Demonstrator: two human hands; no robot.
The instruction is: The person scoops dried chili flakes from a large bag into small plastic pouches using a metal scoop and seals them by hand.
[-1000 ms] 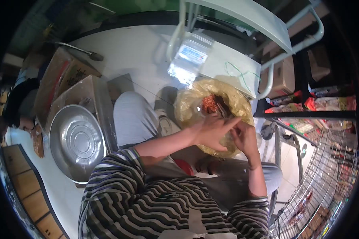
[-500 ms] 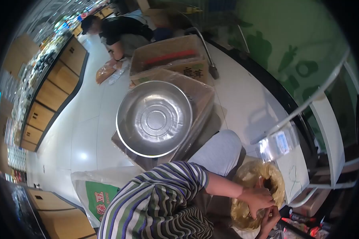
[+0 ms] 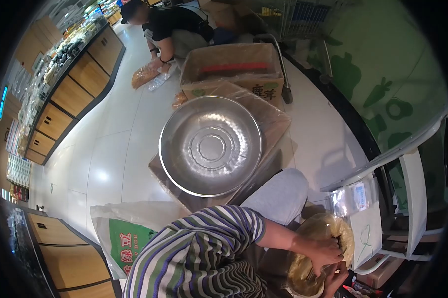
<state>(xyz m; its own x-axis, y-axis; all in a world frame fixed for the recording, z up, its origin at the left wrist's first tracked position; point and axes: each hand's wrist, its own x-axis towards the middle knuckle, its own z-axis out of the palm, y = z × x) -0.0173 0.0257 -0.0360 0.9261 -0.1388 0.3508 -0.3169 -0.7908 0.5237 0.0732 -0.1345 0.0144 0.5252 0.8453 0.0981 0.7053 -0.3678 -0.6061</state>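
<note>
At the lower right, a yellowish plastic bag (image 3: 342,229) lines a round, pale-rimmed container. My left hand (image 3: 325,252) hangs over its opening, fingers bent and drawn together. Just beyond the bag's near right edge is my right hand (image 3: 336,279), its fingers curled close to the left fingertips. Whatever lies between the fingers is too small to make out. The bag's contents are mostly hidden by my left hand. Beside my grey-trousered knee, a large empty metal basin (image 3: 210,145) rests on a plastic-covered carton (image 3: 276,121).
Another person (image 3: 176,27) crouches at the upper left, hands at a clear bag with orange-brown contents (image 3: 145,75). An open carton (image 3: 234,62) stands behind the basin. A white-green sack (image 3: 129,233) lies left, clear packs (image 3: 355,197) sit by a white rack (image 3: 415,198), and wooden cabinets (image 3: 72,99) line the left.
The view has swung left, bringing the basin to the middle and the other person and sack into sight. My left hand's spread fingers have drawn together; both hands remain at the yellowish bag.
</note>
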